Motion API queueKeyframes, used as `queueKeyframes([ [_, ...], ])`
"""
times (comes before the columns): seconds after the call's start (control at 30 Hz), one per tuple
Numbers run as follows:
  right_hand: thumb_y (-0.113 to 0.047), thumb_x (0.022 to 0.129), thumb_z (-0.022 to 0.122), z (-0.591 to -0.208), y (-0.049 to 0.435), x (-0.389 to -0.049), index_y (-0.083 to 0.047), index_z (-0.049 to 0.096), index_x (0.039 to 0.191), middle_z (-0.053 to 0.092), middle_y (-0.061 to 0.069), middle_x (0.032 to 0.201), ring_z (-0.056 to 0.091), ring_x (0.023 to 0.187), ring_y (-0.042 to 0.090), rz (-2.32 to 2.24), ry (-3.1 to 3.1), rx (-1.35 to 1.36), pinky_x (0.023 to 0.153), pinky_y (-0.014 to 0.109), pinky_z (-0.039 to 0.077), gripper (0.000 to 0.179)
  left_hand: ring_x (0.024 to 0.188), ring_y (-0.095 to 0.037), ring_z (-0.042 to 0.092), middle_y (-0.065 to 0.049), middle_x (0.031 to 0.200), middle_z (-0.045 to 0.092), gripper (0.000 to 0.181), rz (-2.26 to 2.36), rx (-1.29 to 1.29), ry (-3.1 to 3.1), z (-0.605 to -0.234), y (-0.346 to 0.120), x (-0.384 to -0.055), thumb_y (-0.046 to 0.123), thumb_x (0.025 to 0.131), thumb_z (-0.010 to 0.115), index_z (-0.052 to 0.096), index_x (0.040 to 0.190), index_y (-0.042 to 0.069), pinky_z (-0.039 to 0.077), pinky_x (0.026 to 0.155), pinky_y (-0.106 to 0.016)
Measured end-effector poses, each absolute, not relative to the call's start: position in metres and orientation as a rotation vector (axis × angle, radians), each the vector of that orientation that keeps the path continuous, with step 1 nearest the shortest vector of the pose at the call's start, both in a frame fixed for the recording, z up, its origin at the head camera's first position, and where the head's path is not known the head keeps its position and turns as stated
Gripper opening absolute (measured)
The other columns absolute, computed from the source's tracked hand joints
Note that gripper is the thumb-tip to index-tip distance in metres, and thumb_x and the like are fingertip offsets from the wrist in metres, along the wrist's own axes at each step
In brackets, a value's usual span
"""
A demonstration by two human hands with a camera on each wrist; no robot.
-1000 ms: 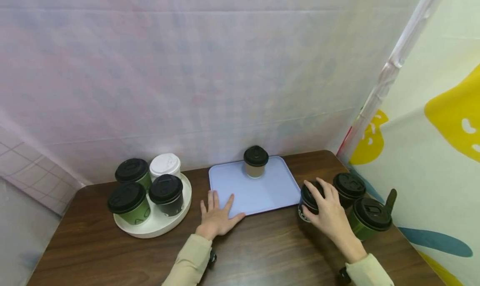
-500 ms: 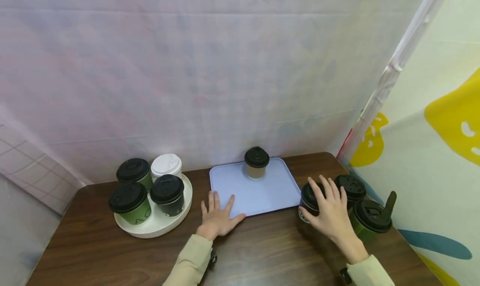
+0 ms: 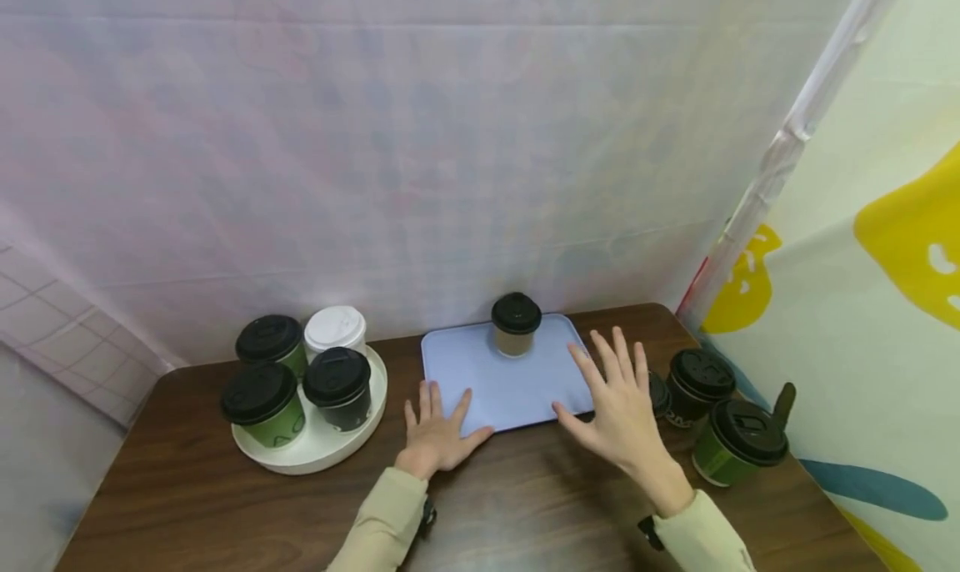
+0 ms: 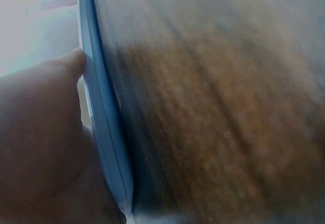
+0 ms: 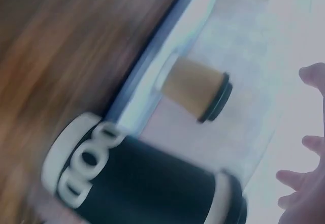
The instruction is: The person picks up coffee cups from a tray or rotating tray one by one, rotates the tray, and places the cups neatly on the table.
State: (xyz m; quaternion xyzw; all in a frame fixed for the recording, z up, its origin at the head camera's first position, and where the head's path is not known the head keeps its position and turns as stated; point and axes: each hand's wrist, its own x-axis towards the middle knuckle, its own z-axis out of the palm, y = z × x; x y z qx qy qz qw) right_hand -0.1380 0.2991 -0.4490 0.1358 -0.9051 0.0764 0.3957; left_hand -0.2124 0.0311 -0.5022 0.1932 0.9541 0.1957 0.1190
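Note:
My left hand [image 3: 438, 440] lies with spread fingers on the front left corner of a light blue tray [image 3: 480, 393]. In the left wrist view its thumb [image 4: 76, 61] is at the tray's edge. A tan paper coffee cup with a black lid [image 3: 514, 338] stands upright at the back of the tray. Fingers spread and holding nothing, my right hand [image 3: 618, 418] hovers by the tray's front right corner. It mostly hides a dark coffee cup [image 3: 659, 394] in the head view; the right wrist view shows that cup [image 5: 152, 176] with white lettering, apart from the fingers.
At the left, a round white tray [image 3: 307, 464] bears several lidded cups, green, black and white. Right of my right hand stand another black-lidded cup [image 3: 699, 380] and a green cup [image 3: 731, 451] with a dark upright piece beside its lid. A curtain [image 3: 420, 163] hangs behind the table.
My right hand has come off the dark cup's lid and moved left toward the tray, its fingers straighter and spread. The left hand stays in place on the blue tray.

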Motion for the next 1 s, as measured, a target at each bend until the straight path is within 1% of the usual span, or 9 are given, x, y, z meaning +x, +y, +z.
queueKeyframes([
  [0.07, -0.065, 0.092, 0.058, -0.449, 0.291, -0.146, -0.013, 0.056, 0.148, 0.052, 0.030, 0.148, 0.035, 0.147, 0.059, 0.208, -2.310, 0.370, 0.119, 0.074, 0.022, 0.076, 0.161, -0.049, -0.004, -0.037, 0.169, 0.004, 0.082, 0.573, 0.561, 2.792, -0.502, 0.030, -0.212, 0.070, 0.098, 0.049, 0.035, 0.163, 0.022, 0.004, 0.125, -0.074],
  [0.17, -0.053, 0.082, 0.076, -0.449, 0.280, -0.159, -0.013, 0.056, 0.147, 0.052, 0.031, 0.146, 0.037, 0.145, 0.060, 0.222, -2.356, 0.387, 0.118, 0.074, 0.025, 0.079, 0.161, -0.050, -0.003, -0.037, 0.169, 0.005, 0.081, 0.568, 0.558, 2.795, -0.502, 0.029, -0.213, 0.070, 0.098, 0.049, 0.037, 0.162, 0.022, 0.005, 0.126, -0.073],
  [0.2, -0.049, 0.079, 0.080, -0.448, 0.276, -0.163, -0.013, 0.056, 0.147, 0.052, 0.032, 0.146, 0.038, 0.144, 0.060, 0.223, -2.374, 0.386, 0.118, 0.074, 0.027, 0.081, 0.161, -0.050, -0.003, -0.037, 0.169, 0.005, 0.081, 0.568, 0.557, 2.793, -0.502, 0.029, -0.213, 0.070, 0.098, 0.050, 0.037, 0.162, 0.022, 0.005, 0.126, -0.073],
  [0.27, -0.046, 0.076, 0.084, -0.448, 0.269, -0.171, -0.013, 0.055, 0.147, 0.052, 0.032, 0.145, 0.039, 0.143, 0.061, 0.233, -2.409, 0.385, 0.117, 0.075, 0.030, 0.083, 0.161, -0.049, -0.004, -0.037, 0.169, 0.005, 0.080, 0.557, 0.555, 2.789, -0.502, 0.029, -0.214, 0.069, 0.098, 0.049, 0.036, 0.162, 0.022, 0.004, 0.126, -0.072],
  [0.5, -0.041, 0.079, 0.085, -0.446, 0.253, -0.206, -0.017, 0.053, 0.151, 0.047, 0.034, 0.150, 0.040, 0.142, 0.061, 0.297, -2.500, 0.335, 0.109, 0.073, 0.043, 0.082, 0.161, -0.050, -0.004, -0.037, 0.169, 0.005, 0.081, 0.529, 0.561, 2.801, -0.503, 0.029, -0.217, 0.070, 0.098, 0.048, 0.036, 0.162, 0.022, 0.004, 0.127, -0.072],
  [0.67, -0.033, 0.082, 0.084, -0.446, 0.245, -0.232, -0.016, 0.051, 0.152, 0.042, 0.035, 0.154, 0.039, 0.142, 0.060, 0.394, -2.573, 0.303, 0.108, 0.071, 0.045, 0.079, 0.161, -0.049, -0.004, -0.037, 0.169, 0.004, 0.082, 0.530, 0.551, 2.804, -0.503, 0.030, -0.217, 0.072, 0.097, 0.048, 0.036, 0.162, 0.023, 0.004, 0.127, -0.071],
  [0.83, -0.025, 0.083, 0.083, -0.446, 0.238, -0.253, -0.012, 0.052, 0.150, 0.038, 0.035, 0.156, 0.038, 0.141, 0.057, 0.516, -2.569, 0.279, 0.109, 0.071, 0.043, 0.076, 0.161, -0.049, -0.005, -0.036, 0.169, 0.003, 0.082, 0.546, 0.557, 2.797, -0.503, 0.032, -0.216, 0.071, 0.097, 0.048, 0.036, 0.162, 0.023, 0.004, 0.128, -0.069],
  [1.0, -0.026, 0.084, 0.082, -0.449, 0.235, -0.270, -0.014, 0.051, 0.152, 0.033, 0.035, 0.159, 0.035, 0.144, 0.057, 0.515, -2.652, 0.206, 0.110, 0.071, 0.043, 0.076, 0.161, -0.048, -0.006, -0.035, 0.170, 0.001, 0.082, 0.529, 0.551, 2.786, -0.503, 0.033, -0.215, 0.072, 0.098, 0.048, 0.034, 0.163, 0.025, 0.004, 0.128, -0.069],
])
